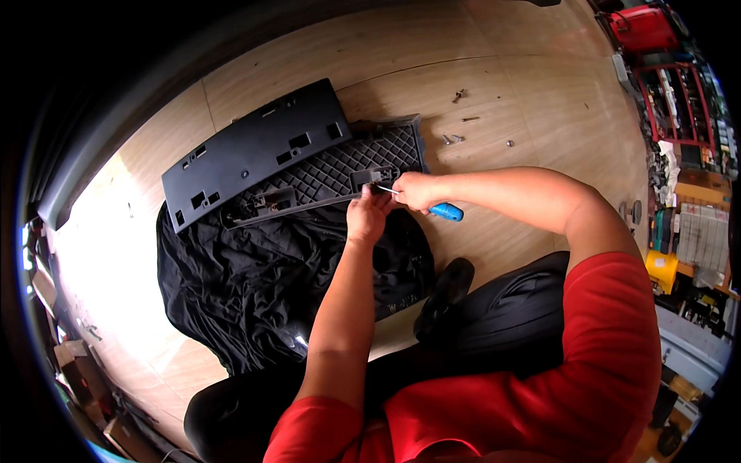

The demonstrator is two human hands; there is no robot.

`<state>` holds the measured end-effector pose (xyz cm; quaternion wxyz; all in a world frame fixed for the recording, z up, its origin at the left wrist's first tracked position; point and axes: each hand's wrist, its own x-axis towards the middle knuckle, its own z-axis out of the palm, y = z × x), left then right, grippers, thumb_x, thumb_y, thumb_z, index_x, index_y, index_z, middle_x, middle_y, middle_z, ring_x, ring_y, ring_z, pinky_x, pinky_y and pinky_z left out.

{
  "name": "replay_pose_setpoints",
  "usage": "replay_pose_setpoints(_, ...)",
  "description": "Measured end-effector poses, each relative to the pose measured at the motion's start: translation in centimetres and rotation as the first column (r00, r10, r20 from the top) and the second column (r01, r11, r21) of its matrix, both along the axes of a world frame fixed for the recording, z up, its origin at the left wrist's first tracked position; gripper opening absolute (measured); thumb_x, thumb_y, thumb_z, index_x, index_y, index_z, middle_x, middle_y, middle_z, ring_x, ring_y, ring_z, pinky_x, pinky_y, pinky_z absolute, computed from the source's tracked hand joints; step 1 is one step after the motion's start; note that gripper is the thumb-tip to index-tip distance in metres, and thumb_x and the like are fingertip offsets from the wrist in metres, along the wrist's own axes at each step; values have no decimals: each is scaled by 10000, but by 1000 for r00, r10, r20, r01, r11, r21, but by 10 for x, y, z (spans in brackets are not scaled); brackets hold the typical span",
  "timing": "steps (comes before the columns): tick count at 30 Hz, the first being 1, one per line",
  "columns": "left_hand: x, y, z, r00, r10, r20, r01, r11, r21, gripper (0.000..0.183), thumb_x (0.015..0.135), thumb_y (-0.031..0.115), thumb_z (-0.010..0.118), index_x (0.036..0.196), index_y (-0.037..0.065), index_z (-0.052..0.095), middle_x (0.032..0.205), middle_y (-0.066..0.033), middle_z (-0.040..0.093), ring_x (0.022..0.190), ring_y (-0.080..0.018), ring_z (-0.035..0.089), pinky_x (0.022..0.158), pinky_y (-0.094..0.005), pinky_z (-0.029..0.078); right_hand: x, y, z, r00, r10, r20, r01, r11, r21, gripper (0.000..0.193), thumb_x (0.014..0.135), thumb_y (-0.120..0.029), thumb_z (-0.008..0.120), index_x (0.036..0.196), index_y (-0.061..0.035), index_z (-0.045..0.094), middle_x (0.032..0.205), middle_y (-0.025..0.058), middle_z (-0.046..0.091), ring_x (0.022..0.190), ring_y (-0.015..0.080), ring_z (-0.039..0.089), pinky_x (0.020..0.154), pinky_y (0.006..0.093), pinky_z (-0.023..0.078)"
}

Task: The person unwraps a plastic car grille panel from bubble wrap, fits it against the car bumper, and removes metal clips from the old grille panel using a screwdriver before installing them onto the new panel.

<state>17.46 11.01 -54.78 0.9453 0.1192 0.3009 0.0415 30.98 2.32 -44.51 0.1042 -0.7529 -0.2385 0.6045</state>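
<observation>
A black plastic panel with a lattice of ribs (328, 171) lies on a crumpled black cloth (231, 274). At the panel's near edge my left hand (367, 217) has its fingers closed beside a small recess; what they pinch there is too small to make out. My right hand (414, 190) is closed round a screwdriver, whose blue handle (448, 211) sticks out below the palm. Its thin metal shaft points left, toward my left fingertips. A smooth dark grey plate with rectangular cutouts (255, 150) overlaps the ribbed panel on the far left side.
Several loose screws (453, 140) and small metal bits lie on the wood-look floor (532, 100) beyond my right forearm. A black shoe (446, 297) is close to the cloth. Crowded shelves with a red case (642, 29) and a yellow container (661, 270) line the right side.
</observation>
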Motion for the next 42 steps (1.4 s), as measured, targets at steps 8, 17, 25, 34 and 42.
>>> replay_pose_setpoints(8,7,0,-2,998,9,-67,-9,1000,12,343,1025,302,424,1084,-18,531,1042,-186,640,936,-339,652,859,-468,547,-1,-10,-10,853,341,396,-399,914,71,222,942,-207,491,998,-26,607,930,234,660,904,421,633,779,507,503)
replay_pose_setpoints(17,11,-5,3,988,87,-124,-84,996,28,289,1024,284,434,1072,8,509,988,-144,644,888,-329,666,789,-459,583,-2,-14,-15,779,374,504,-461,886,54,223,949,-222,477,1036,-27,545,844,211,659,840,404,651,726,501,508)
replay_pose_setpoints(25,8,1,6,999,-40,25,43,989,-143,536,1004,469,369,1253,4,461,1232,-205,533,1172,-382,512,1006,-548,423,19,-21,-38,902,329,278,-367,926,93,205,943,-187,495,1009,-9,571,818,222,653,766,367,668,675,478,525)
replay_pose_setpoints(34,-3,6,-11,1000,-10,-20,8,996,-84,448,995,434,435,1143,18,511,1106,-182,597,1075,-347,580,964,-486,474,12,10,10,943,-237,-236,199,965,-173,241,992,-239,446,1060,-58,590,699,54,527,534,142,501,446,334,449)
replay_pose_setpoints(42,-2,1,-3,997,14,-72,-16,1000,-20,390,1013,379,430,1108,3,480,1018,-177,626,962,-315,637,879,-455,534,7,10,12,940,-249,-232,206,959,-195,256,995,-233,442,1102,-46,580,711,48,533,540,138,501,463,330,457)
